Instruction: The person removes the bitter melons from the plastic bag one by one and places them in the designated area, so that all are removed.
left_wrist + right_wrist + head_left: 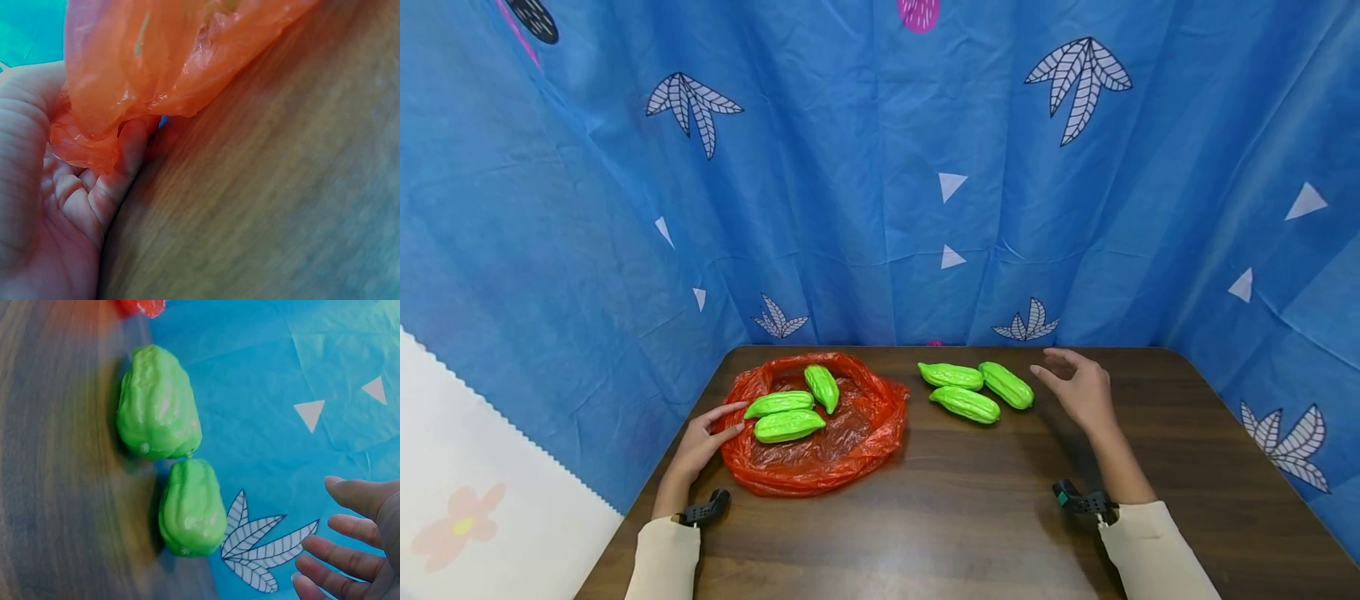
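Observation:
A red plastic bag (887, 417) lies spread open on the left of the table, with three bright green, ridged bitter melons (790, 426) inside it. My left hand (697, 443) holds the bag's left edge. In the left wrist view, the bag's thin film (125, 75) sits between the thumb and the curled fingers. Three more bitter melons (966, 404) lie close together right of the bag. My right hand (1081, 392) hovers just right of them, fingers spread and holding nothing. Two of these melons (159, 406) show in the right wrist view, apart from the fingers.
The brown wooden table (955, 517) ends at the back against a blue patterned curtain (850, 167). The curtain also hangs along the left and right sides. A white cloth with a flower print (475, 500) is at the lower left.

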Demonstrator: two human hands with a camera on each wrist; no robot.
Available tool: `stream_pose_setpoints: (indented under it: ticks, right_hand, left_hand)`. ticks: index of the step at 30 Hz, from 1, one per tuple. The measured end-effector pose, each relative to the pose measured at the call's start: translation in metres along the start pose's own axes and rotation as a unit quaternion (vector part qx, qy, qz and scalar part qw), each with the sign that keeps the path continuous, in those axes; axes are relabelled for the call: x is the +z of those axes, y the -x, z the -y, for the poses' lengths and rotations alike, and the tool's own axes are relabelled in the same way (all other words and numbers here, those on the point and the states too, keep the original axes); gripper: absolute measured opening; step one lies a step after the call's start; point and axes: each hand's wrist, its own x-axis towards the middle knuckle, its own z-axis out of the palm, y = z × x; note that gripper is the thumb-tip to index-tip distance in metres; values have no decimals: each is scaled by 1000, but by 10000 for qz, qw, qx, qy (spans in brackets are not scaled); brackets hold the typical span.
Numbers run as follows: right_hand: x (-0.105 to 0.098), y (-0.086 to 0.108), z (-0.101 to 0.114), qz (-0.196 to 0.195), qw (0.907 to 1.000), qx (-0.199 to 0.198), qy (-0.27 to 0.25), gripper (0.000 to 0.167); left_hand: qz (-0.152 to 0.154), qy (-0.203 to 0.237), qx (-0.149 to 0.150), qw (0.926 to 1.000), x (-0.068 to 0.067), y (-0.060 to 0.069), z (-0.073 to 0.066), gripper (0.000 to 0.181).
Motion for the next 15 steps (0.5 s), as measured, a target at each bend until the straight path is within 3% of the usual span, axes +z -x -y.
stream_pose_setpoints:
  ticks: [15]
  right_hand:
    - [-3, 3, 22, 89, 9997, -226, -38, 43]
  left_hand:
    - [-15, 190, 34, 9998, 1, 0, 3, 49]
